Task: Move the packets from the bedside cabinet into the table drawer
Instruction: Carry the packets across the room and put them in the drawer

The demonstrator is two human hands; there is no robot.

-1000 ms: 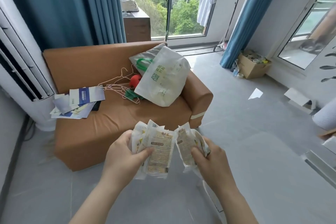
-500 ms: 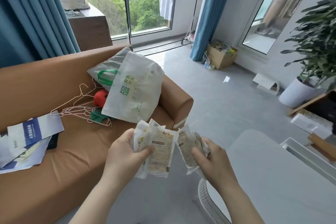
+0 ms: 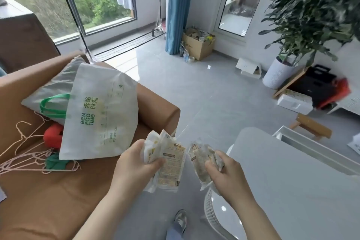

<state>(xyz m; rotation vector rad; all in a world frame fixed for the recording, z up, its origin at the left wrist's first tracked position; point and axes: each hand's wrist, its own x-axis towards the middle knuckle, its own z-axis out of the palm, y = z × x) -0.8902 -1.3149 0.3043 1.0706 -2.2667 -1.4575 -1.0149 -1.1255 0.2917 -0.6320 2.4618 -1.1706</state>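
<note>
My left hand [image 3: 134, 163] grips a bunch of pale printed packets [image 3: 171, 163], fanned out in front of me. My right hand [image 3: 224, 173] holds another cream packet [image 3: 200, 163] by its lower half. Both hands hang in the air between the sofa and a white table [image 3: 292, 181] at the lower right. Along the table's far side a white open drawer [image 3: 303, 142] shows as a long trough. The bedside cabinet is out of view.
A brown sofa [image 3: 58, 191] on the left carries a white tote bag [image 3: 101, 115], wire hangers [image 3: 25, 154] and a red object. A cardboard box [image 3: 196, 45], a potted plant [image 3: 280, 72], a small wooden stool [image 3: 311, 126] and boxes stand on the grey floor. My foot [image 3: 180, 220] is below.
The view has swung right: the sofa slid left, and the plant, the table and its drawer came into view. Both hands keep the same hold on the packets.
</note>
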